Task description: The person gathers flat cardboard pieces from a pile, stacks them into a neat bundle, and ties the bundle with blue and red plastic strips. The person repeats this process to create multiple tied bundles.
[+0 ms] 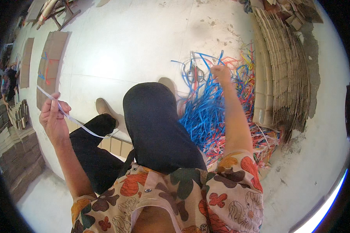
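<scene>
My left hand (55,118), raised at the left, pinches a thin white plastic strap (81,125). One end sticks up past the fingers; the rest curves down toward my left leg. On the right, my right hand (221,73) is stretched out over the far part of a tangled heap of blue plastic straps (202,112). Its fingers look curled, but blur hides what they hold, if anything. Just left of that hand lie scissors with dark handles (195,75), among loose strap ends. Red, yellow and white straps (247,73) mix in along the heap's right side.
A long stack of flattened cardboard (284,73) stands right of the heap. Tied cardboard bundles (52,58) lie at the far left, with more cardboard stacks (19,155) behind. A wooden stand (60,15) is at the upper left. Another person (8,83) bends at the left edge.
</scene>
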Available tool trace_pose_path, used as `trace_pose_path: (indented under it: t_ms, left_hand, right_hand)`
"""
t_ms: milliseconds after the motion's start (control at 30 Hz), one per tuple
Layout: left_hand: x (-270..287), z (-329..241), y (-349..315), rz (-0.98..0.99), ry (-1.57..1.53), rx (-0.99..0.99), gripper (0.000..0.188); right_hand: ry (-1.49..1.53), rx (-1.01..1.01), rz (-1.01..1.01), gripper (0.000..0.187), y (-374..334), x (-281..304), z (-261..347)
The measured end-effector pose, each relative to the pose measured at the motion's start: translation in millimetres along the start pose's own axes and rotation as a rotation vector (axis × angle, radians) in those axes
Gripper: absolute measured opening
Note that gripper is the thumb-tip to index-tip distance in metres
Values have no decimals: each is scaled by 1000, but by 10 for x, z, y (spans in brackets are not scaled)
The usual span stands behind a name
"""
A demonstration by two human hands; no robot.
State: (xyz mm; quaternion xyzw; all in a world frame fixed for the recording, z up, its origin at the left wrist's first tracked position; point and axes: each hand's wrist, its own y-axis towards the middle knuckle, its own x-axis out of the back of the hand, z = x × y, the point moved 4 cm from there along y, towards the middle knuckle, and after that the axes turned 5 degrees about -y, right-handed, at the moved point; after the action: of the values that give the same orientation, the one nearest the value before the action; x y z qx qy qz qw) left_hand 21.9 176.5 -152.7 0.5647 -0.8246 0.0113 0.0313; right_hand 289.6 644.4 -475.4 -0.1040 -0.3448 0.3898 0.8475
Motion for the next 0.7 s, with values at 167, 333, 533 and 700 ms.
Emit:
trace_pose_path:
  t_ms: [167,333,533,700]
  left_hand:
    - [-46,76,73,5,70,43,17]
    - [-67,101,116,2,154,1,15]
    - [-73,194,252,37,115,11,15]
    - [-63,144,123,-36,18,-23,17]
  right_hand:
    - [-559,172,143,20,-156,-1122,-526]
    - [-956,-101,249,28,-473,-1585,-322]
    - [-867,15,40,22,-185,-1323,-1198]
    - [-201,57,-99,13,-101,-537,-629]
